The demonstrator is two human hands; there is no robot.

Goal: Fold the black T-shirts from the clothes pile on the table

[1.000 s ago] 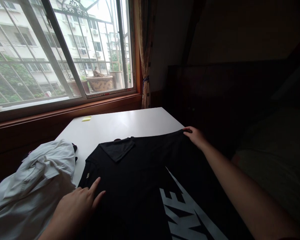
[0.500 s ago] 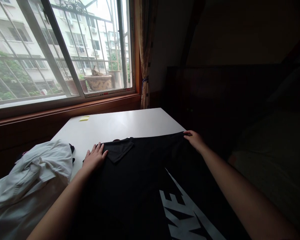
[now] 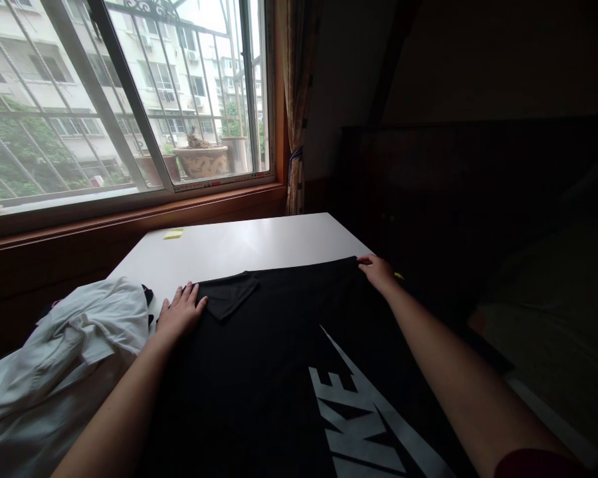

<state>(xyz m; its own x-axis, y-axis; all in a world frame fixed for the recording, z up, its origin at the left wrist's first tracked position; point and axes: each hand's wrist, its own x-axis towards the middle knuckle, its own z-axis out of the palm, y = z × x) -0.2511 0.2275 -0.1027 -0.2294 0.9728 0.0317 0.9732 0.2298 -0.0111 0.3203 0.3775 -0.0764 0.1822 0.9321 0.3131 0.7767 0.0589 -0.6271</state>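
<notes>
A black T-shirt (image 3: 259, 358) with large grey lettering and a swoosh lies spread over the near part of the white table (image 3: 259, 239). Its short sleeve (image 3: 226, 295) shows at the upper left. My left hand (image 3: 182, 311) rests flat on the shirt's left edge beside that sleeve, fingers stretched out. At the far right corner of the shirt, my right hand (image 3: 376, 271) pinches the fabric between thumb and fingers. The bottom of the shirt runs out of view.
Crumpled white clothing (image 3: 90, 345) is heaped at the left, against the table's side. A yellow sticky note (image 3: 173, 234) lies near the far left corner. Behind the table are a barred window (image 3: 129, 99) and a tied curtain (image 3: 296, 133). Dark furniture (image 3: 403, 179) stands at the right.
My right hand has drawn the shirt's far corner slightly left, off the table's right edge. My left hand stays on the shirt, a little further left. The sleeve lies flatter at its top.
</notes>
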